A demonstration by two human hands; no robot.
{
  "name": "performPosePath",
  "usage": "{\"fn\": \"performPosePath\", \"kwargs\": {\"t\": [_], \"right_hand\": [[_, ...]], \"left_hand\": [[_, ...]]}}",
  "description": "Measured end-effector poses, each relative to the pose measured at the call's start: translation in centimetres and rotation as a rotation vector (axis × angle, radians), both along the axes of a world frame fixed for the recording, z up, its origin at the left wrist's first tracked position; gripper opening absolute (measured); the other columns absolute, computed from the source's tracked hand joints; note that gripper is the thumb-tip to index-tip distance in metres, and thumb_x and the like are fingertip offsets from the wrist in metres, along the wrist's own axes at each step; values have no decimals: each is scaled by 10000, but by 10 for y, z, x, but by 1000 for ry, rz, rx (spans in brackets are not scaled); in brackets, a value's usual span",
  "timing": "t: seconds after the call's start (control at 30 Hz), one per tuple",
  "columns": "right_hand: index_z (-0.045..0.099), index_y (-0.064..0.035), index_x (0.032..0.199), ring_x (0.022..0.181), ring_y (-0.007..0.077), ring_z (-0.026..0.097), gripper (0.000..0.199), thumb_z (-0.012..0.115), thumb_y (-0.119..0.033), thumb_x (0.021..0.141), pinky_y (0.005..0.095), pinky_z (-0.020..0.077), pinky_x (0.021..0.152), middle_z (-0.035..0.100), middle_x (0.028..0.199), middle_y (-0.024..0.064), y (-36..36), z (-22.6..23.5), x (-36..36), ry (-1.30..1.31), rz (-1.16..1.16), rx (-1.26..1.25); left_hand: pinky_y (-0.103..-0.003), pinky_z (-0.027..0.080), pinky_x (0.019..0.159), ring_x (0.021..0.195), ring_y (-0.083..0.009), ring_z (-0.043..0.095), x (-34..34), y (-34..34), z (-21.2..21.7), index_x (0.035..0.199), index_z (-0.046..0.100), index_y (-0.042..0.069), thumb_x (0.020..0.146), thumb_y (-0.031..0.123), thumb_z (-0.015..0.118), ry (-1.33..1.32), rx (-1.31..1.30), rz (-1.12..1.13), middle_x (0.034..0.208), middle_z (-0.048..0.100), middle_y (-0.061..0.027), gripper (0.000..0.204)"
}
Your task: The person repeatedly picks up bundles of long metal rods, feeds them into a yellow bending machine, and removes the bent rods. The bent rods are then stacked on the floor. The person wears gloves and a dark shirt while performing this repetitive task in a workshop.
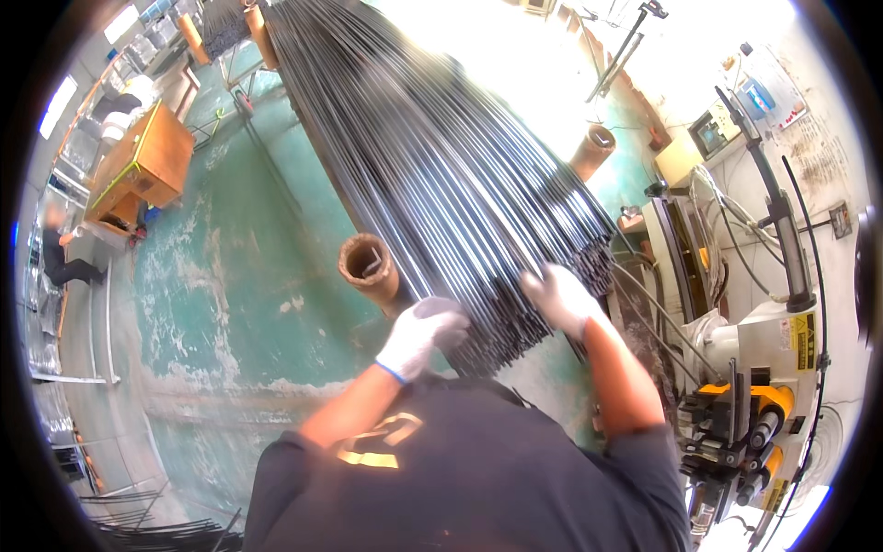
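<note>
A large bundle of long, thin dark metal rods (pixel 432 175) stretches away from me, its near ends uneven. My left hand (pixel 425 337), in a white glove with a blue cuff edge, is beside the left edge of the bundle's near end. Its fingers look bent, but blur hides whether they grip anything. My right hand (pixel 561 299), also in a white glove, is over the right part of the near ends. Its fingers close around a brighter rod that stands slightly above the others; the fingertips are partly hidden.
A rusty tube post (pixel 370 267) rises left of the bundle, another brown post (pixel 593 152) on the right. A machine with yellow and black parts (pixel 750 419) and hanging cables stands close at right. Far left are a wooden cabinet (pixel 147 161) and a person (pixel 69 253).
</note>
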State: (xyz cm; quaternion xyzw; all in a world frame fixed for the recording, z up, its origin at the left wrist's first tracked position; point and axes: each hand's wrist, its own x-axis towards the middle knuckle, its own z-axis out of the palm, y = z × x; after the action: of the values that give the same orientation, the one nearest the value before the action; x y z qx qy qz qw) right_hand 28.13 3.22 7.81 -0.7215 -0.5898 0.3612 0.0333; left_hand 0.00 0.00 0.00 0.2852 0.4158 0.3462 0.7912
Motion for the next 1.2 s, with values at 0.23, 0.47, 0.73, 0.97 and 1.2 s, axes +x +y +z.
{"fn": "performPosePath", "kwargs": {"t": [0.23,0.47,0.73,0.97,1.2], "right_hand": [[639,13,1098,949,447,684,488,797,-379,855,498,541,813,706,986,273,-266,38,29,-325,-340,-42],[650,-41,865,734,399,668,349,888,-224,686,479,529,687,676,756,176,-442,14,25,-629,-616,139],[528,-94,724,717,401,583,147,657,-63,659,509,452,652,558,695,161,-507,-63,87,-848,-691,433],[640,-56,867,915,417,630,55,671,-55,821,495,494,889,652,860,212,-762,-113,207,-993,-1314,272],[563,62,1341,1263,397,568,501,522,-95,867,570,366,1189,618,1336,214,-687,-94,232,1637,-1698,1679]], "left_hand": [[-373,611,773,801,-250,714,60,98,1,1082,618,6,997,234,681,-145,-17,-5,965,727,-113,252],[-505,599,758,817,-360,697,95,109,4,1008,609,-25,1027,146,517,-466,-291,149,900,689,-192,196],[-551,509,949,870,-366,615,153,2,33,913,619,-60,846,-3,611,-421,-413,-7,872,615,-205,89],[-381,537,905,880,-193,616,206,7,110,1164,597,-38,976,10,622,-572,2,-125,1023,642,-92,196],[-470,470,1045,935,-249,605,378,-171,127,1136,607,-2,958,58,677,-548,30,-484,1014,623,-108,201]]}}
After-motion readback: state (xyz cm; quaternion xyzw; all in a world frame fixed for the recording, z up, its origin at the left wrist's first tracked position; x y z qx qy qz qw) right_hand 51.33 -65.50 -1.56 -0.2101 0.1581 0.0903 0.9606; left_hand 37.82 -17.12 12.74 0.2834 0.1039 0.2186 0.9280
